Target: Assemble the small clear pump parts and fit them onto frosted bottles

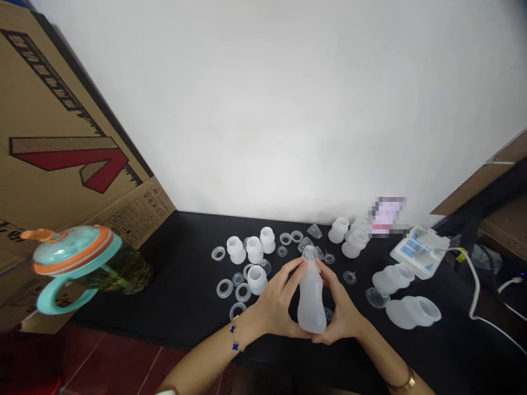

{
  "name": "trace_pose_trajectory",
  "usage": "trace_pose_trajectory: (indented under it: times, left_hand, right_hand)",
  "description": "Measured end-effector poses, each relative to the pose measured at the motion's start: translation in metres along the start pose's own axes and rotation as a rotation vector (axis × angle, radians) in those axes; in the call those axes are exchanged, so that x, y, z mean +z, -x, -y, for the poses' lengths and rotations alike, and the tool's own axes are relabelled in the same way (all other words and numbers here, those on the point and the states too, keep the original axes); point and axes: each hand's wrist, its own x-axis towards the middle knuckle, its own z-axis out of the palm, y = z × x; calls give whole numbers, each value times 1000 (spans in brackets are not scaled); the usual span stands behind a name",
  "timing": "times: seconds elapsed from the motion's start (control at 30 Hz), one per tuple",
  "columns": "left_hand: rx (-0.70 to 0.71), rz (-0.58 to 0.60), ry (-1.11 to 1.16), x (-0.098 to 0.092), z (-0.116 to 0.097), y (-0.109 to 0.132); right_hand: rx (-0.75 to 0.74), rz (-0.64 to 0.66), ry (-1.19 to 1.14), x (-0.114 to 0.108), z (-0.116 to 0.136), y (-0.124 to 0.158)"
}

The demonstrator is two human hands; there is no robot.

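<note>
A frosted white baby bottle (312, 302) stands nearly upright between my hands, its clear top pointing away from me. My left hand (276, 299) wraps its left side, fingertips at the neck and thumb near the base. From the other side my right hand (341, 307) holds it, fingers also at the collar and base. Close to my left hand is a small white bottle (257, 280) with several clear screw rings (242, 292) around it. Clear domed caps (305, 244) and a silicone nipple (329, 257) lie just beyond the held bottle.
Small white bottles (254, 249) stand at the back left of the black table (173, 285); larger frosted bottles (413, 312) lie at the right. A white device (419, 251) with a cable and a pixelated upright screen (387, 215) are back right. A teal-lidded jug (123, 269) and cardboard box (53, 137) occupy the left.
</note>
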Motion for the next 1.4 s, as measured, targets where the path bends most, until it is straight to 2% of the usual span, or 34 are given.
trace_pose_trajectory:
  times: [0.17,0.27,0.43,0.77,0.97,1.17,1.4]
  left_hand:
    - [-49,-1,48,7,2,2]
    - [-13,27,120,15,6,4]
    - [-57,86,182,20,9,4]
    - [-5,2,57,25,17,12]
    - [-46,11,66,25,17,15]
    - [-1,-5,23,24,17,15]
    - [-9,-23,26,25,15,14]
  right_hand:
    - [-24,-16,32,0,0,1]
    - [-23,-12,83,0,4,-1]
    - [-47,14,110,-2,15,-8]
    - [-67,18,127,-5,20,-11]
    - [-47,22,129,-6,21,-11]
    - [-47,16,158,-5,18,-9]
    - [-72,13,158,-6,21,-10]
